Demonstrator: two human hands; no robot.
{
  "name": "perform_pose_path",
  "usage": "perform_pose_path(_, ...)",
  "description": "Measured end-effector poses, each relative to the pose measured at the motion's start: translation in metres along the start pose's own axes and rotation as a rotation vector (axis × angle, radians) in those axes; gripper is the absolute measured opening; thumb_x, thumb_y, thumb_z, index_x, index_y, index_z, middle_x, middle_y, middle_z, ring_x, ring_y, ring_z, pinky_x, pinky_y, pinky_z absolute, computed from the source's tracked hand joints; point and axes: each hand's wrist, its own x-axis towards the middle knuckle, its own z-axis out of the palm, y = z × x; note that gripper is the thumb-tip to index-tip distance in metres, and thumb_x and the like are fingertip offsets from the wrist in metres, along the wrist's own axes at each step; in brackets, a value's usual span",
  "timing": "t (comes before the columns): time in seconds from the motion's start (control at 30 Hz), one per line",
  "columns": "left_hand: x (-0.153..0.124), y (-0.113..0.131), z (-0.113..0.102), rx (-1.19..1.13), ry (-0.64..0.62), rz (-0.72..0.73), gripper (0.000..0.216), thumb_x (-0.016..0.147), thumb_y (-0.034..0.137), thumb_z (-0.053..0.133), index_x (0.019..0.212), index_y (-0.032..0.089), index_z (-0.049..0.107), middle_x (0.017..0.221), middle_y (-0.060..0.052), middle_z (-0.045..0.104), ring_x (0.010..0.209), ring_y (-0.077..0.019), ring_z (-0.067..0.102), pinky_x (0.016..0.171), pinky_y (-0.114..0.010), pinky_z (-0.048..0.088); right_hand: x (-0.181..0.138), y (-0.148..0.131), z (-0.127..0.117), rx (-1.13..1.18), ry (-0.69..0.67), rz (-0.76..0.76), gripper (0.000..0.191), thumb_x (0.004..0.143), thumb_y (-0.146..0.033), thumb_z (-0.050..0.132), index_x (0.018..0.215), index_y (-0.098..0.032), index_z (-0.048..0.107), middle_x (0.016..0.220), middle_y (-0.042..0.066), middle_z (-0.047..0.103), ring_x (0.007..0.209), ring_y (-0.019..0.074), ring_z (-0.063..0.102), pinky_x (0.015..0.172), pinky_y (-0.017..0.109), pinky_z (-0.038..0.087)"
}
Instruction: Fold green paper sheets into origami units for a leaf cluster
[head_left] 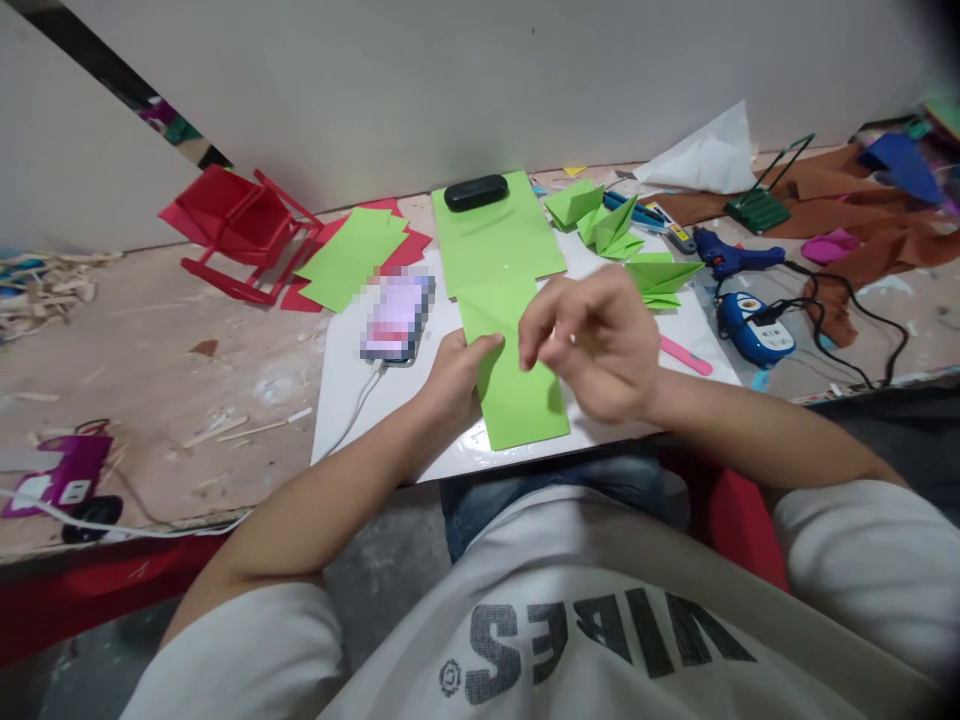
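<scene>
A long strip of green paper [517, 400] lies on a white board [345, 400] in front of me. My left hand [454, 375] rests on the strip's left edge, fingers pressed flat on the paper. My right hand [592, 340] hovers just above the strip's middle, fingers loosely curled with the tips close together, and I see nothing in them. A larger green sheet [491, 235] lies just beyond the strip, with a black case [475, 191] on its far end.
A phone [396, 318] lies left of the strip, cable attached. Folded green paper pieces [611, 228] and a blue glue gun [731, 256] sit at right, with a blue device [754, 328] and a pink stick [686, 357]. Red paper furniture [240, 225] and green sheets [349, 255] are at back left.
</scene>
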Motion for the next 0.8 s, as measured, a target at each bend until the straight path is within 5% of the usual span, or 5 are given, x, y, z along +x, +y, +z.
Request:
perform_pose_path(0.1, -0.002, 0.002, 0.002, 0.027, 0.001, 0.050, 0.052, 0.064, 0.040, 0.106, 0.105, 0.015, 0.084, 0.089, -0.009, 0.090, 0.080, -0.0333, 0.088, 0.081, -0.045, 0.075, 0.011, 0.051, -0.021, -0.083, 0.173, 0.121, 0.069, 0.104, -0.093, 0.073, 0.089, -0.028, 0.059, 0.076, -0.002, 0.065, 0.066, 0.0131, 0.063, 0.063, 0.027, 0.057)
perform_pose_path(0.2, -0.003, 0.003, 0.000, 0.070, 0.024, 0.072, 0.055, 0.062, 0.044, 0.106, 0.103, 0.015, 0.084, 0.087, -0.011, 0.090, 0.075, -0.0341, 0.088, 0.078, -0.047, 0.075, 0.005, 0.087, -0.037, -0.094, 0.267, 0.452, 0.085, 0.091, -0.109, 0.069, 0.078, -0.025, 0.062, 0.067, -0.001, 0.061, 0.058, 0.0122, 0.058, 0.050, 0.025, 0.044)
perform_pose_path(0.33, -0.006, 0.000, -0.004, 0.135, -0.053, 0.058, 0.058, 0.066, 0.054, 0.108, 0.104, 0.016, 0.086, 0.094, -0.013, 0.092, 0.080, -0.0353, 0.089, 0.078, -0.047, 0.075, -0.011, 0.097, -0.033, 0.165, 0.200, 0.784, 0.083, 0.070, -0.100, 0.097, 0.083, -0.024, 0.068, 0.066, -0.002, 0.065, 0.053, 0.0124, 0.056, 0.044, 0.026, 0.035)
perform_pose_path(0.57, -0.004, -0.003, -0.016, 0.267, -0.105, 0.209, 0.065, 0.083, 0.074, 0.105, 0.113, 0.018, 0.090, 0.108, -0.012, 0.094, 0.088, -0.0300, 0.090, 0.078, -0.039, 0.073, -0.018, 0.091, -0.023, 0.308, 0.188, 0.814, 0.079, 0.062, -0.091, 0.107, 0.078, -0.021, 0.074, 0.065, -0.001, 0.071, 0.053, 0.0137, 0.059, 0.049, 0.029, 0.045)
perform_pose_path(0.8, 0.004, 0.002, -0.015, 0.247, -0.055, 0.204, 0.070, 0.073, 0.073, 0.112, 0.109, 0.018, 0.089, 0.097, -0.011, 0.093, 0.075, -0.0277, 0.087, 0.070, -0.038, 0.073, -0.019, 0.090, -0.022, 0.272, 0.170, 0.764, 0.077, 0.071, -0.093, 0.101, 0.074, -0.021, 0.073, 0.061, -0.001, 0.067, 0.052, 0.0125, 0.056, 0.048, 0.027, 0.042)
